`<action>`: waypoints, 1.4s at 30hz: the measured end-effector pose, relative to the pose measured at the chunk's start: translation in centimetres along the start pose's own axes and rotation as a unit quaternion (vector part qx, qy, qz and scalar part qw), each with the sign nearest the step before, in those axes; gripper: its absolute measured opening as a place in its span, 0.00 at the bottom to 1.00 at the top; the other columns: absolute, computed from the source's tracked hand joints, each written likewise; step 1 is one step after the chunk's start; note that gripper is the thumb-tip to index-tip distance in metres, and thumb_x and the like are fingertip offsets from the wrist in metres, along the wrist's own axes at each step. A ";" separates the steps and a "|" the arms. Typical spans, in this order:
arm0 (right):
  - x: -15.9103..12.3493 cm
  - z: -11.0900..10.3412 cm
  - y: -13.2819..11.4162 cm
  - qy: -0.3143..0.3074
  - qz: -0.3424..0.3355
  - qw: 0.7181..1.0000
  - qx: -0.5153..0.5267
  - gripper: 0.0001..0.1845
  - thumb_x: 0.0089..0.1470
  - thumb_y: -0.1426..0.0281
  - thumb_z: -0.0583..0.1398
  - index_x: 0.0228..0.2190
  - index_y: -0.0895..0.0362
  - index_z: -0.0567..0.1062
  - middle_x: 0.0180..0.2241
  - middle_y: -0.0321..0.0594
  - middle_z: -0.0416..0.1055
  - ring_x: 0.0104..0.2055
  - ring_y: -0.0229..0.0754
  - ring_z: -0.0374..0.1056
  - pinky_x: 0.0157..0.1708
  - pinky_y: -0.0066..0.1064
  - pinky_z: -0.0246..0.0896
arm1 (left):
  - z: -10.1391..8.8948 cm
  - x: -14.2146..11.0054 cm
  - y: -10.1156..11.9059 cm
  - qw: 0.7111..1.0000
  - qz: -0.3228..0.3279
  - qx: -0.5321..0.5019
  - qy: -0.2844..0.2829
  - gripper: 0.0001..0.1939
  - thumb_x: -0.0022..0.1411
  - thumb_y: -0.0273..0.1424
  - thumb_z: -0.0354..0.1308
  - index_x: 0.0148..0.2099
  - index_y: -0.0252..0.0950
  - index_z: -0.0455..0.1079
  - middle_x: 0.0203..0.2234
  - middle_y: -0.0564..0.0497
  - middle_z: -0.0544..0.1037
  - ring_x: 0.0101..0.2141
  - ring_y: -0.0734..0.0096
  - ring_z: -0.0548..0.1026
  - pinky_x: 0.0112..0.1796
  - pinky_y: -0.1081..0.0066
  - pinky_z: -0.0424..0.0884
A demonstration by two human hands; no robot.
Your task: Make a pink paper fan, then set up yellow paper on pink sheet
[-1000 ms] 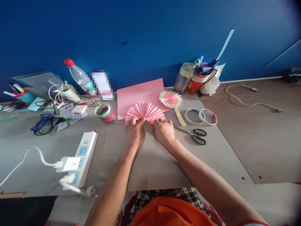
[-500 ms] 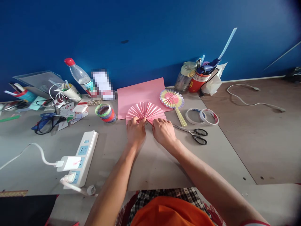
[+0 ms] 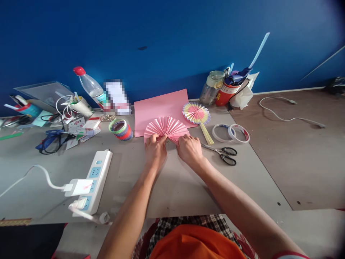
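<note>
A pink pleated paper fan (image 3: 165, 127) lies spread in a half circle on the grey table (image 3: 172, 187). My left hand (image 3: 155, 151) pinches its lower left edge with the fingers closed. My right hand (image 3: 189, 150) grips the lower right edge, fingers curled over the paper. The two hands sit close together at the fan's base. Behind the fan lies a flat pink sheet (image 3: 161, 108).
A striped pleated fan with a yellow stick (image 3: 196, 113), scissors (image 3: 222, 154) and two tape rolls (image 3: 230, 133) lie to the right. Stacked tape rolls (image 3: 120, 129), a bottle (image 3: 90, 86), a power strip (image 3: 93, 180) and clutter are on the left. Cups (image 3: 225, 91) stand by the blue wall.
My right hand has shifted slightly rightward along the fan's lower edge. The left hand and the fan stay nearly where they were.
</note>
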State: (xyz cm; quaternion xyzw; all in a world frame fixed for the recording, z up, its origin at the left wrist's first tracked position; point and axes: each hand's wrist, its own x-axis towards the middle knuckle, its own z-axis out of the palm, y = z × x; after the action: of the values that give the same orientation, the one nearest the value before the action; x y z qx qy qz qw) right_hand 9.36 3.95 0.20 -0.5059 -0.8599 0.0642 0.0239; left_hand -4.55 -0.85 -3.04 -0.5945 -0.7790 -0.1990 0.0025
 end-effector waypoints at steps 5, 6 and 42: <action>0.2 0.1 0.5 -0.004 0.014 1.000 0.006 0.13 0.57 0.69 0.53 0.39 0.62 0.74 0.41 0.52 0.72 0.44 0.50 0.69 0.40 0.37 0.55 | 0.0 0.0 -0.1 1.000 0.001 -0.004 -0.001 0.19 0.64 0.29 0.50 0.54 0.50 0.70 0.46 0.49 0.70 0.44 0.61 0.66 0.47 0.63 0.62; 0.3 0.1 0.7 -0.008 0.012 1.000 0.009 0.13 0.57 0.69 0.53 0.39 0.62 0.74 0.41 0.52 0.72 0.43 0.49 0.69 0.39 0.36 0.56 | 0.0 0.0 -0.1 1.000 0.000 -0.004 -0.001 0.19 0.64 0.29 0.50 0.54 0.50 0.70 0.46 0.49 0.70 0.44 0.61 0.66 0.47 0.63 0.62; -1.0 0.6 -2.4 -0.012 -0.120 0.992 0.045 0.13 0.54 0.75 0.51 0.38 0.62 0.73 0.41 0.52 0.71 0.41 0.46 0.68 0.40 0.35 0.54 | -1.6 -0.9 -1.1 0.998 -0.015 0.061 -0.016 0.13 0.60 0.25 0.51 0.45 0.41 0.71 0.41 0.47 0.72 0.42 0.61 0.70 0.45 0.63 0.64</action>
State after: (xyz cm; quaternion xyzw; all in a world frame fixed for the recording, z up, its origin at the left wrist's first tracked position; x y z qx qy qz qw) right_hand 7.67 1.89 -0.06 -0.3963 -0.9109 0.1060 0.0437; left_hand -5.63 -2.40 -2.11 -0.5844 -0.7987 -0.1412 0.0231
